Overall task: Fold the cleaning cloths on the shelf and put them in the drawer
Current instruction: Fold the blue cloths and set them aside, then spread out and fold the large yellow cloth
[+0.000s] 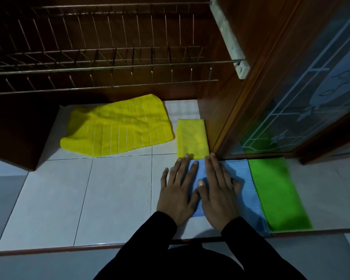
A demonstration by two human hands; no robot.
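A blue cloth (249,190) lies on the white tiled shelf (113,190). My left hand (178,190) and my right hand (218,190) both press flat on it with straight fingers. A folded green cloth (279,195) lies against its right side. Just beyond my fingertips sits a small folded yellow cloth (192,138). A larger yellow cloth with white stripes (117,128) lies unfolded and rumpled further back on the left. No drawer is in view.
A wire dish rack (101,63) hangs above the back of the shelf. An open wooden cabinet door with a patterned glass pane (303,93) stands at the right, close to the cloths. The shelf's front edge (69,249) runs just before my sleeves.
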